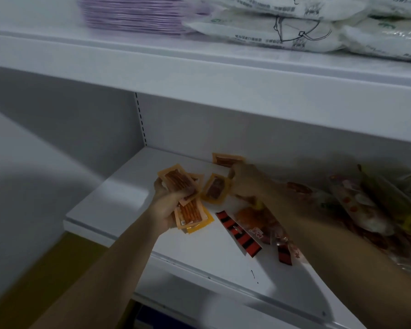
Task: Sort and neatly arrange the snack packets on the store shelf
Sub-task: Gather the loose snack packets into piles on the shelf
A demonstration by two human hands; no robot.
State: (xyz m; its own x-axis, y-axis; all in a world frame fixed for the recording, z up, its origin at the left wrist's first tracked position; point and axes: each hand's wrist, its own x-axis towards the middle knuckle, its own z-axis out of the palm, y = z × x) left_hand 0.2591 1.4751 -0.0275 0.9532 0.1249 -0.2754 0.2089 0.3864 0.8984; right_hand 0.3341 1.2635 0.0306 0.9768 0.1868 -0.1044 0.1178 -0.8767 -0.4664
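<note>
**Gathering orange packets at the white shelf**

Standing at the lower shelf [119, 193], the person had both bare arms reached in over the white board. The left hand [166, 205] was curled around a small stack of orange packets [188, 205]; the fingers wrapped up from beneath and the thumb side pressed across the top, so the packets fanned out past the fingertips toward the back of the shelf and down toward the wrist. The right hand [243, 179] was closed in a pinch on one more orange packet [215, 187], which hung tilted just left of its fingers, close beside the stack in the other hand. Whether that packet touched the stack, I could not tell.

Another orange packet [227, 159] lay flat on the board behind the right hand, near the back wall. Under and to the right of the right forearm, red-and-black striped packets [237, 233] lay loose near the shelf's front edge, and a blurred heap of mixed snack bags [365, 205] was piled farther right.

On the upper shelf [199, 74] sat a stack of purple plates [133, 15] and, beside it, white bags of face masks [282, 27].
</note>
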